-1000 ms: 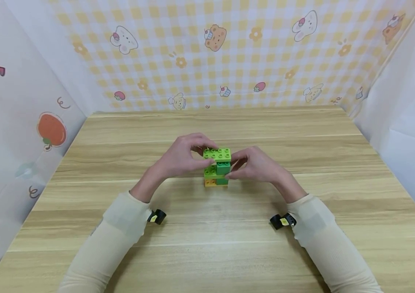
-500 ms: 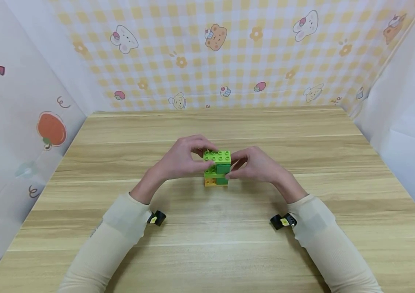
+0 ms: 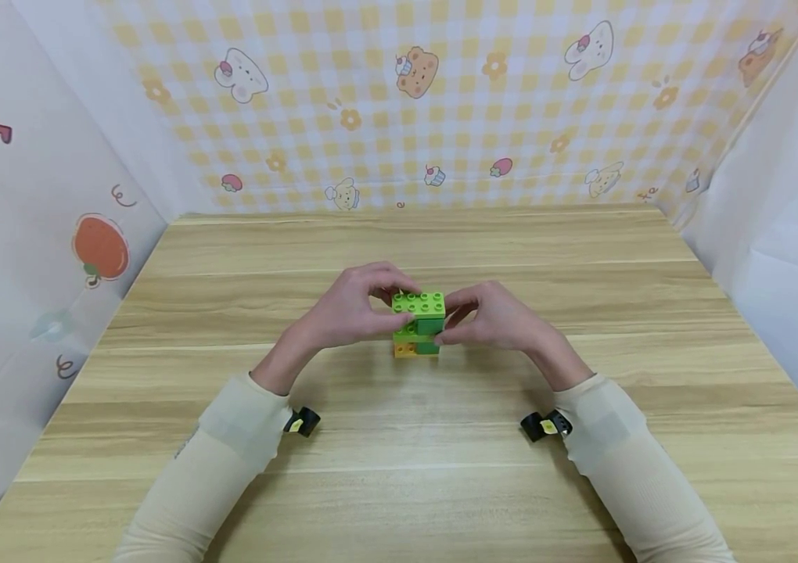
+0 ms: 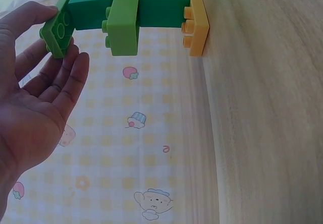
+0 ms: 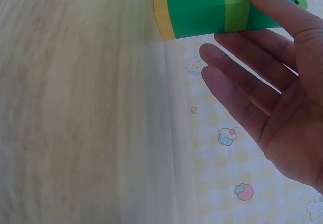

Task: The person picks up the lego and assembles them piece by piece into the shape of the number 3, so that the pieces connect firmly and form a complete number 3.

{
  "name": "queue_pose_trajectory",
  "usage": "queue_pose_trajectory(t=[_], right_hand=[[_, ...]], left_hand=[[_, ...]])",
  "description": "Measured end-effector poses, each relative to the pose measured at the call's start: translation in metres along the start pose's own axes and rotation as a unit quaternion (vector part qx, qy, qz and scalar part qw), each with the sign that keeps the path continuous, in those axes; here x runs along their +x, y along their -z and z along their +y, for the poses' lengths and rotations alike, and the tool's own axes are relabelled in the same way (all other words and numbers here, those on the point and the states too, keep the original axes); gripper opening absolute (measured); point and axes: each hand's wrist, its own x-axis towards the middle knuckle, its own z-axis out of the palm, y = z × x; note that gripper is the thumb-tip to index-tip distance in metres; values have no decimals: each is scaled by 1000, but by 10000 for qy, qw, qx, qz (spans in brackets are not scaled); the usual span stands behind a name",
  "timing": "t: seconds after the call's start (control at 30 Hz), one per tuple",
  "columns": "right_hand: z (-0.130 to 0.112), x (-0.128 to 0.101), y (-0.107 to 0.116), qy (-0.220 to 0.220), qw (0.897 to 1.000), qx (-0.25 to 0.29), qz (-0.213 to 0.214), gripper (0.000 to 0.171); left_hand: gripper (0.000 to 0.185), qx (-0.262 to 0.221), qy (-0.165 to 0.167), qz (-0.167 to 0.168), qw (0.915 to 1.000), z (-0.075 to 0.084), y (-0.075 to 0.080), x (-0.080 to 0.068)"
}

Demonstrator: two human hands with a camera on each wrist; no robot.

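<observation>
A stack of toy building bricks stands mid-table. At its base is an orange brick (image 4: 200, 24); above come a lower dark green brick (image 4: 164, 4), a light green brick (image 4: 124, 32) and an upper dark green brick (image 3: 430, 326). My left hand (image 3: 360, 306) pinches the left end of the top light green brick (image 3: 425, 302), thumb in front and fingers behind. That brick sits on the upper dark green one, slightly tilted in the left wrist view, its left end overhanging. From the right side, my right hand (image 3: 494, 315) grips the stack about its middle, thumb on the light green layer.
The wooden table (image 3: 399, 469) spreads around the stack. A yellow checked cloth (image 3: 469, 109) hangs behind its far edge, with white cloths (image 3: 779, 195) at both sides. Each wrist wears a small black camera (image 3: 303, 422).
My left hand has lowered the top light green brick, covering the studs of the upper dark green brick that showed earlier. My right hand has kept its hold on the stack.
</observation>
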Motion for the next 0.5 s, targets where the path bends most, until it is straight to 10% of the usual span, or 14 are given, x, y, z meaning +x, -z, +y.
queue_pose_trajectory(t=[0.5], right_hand=[[-7, -5, 7, 251, 9967, 476, 601, 41]], left_hand=[[31, 44, 23, -4, 10000, 2, 0, 0]])
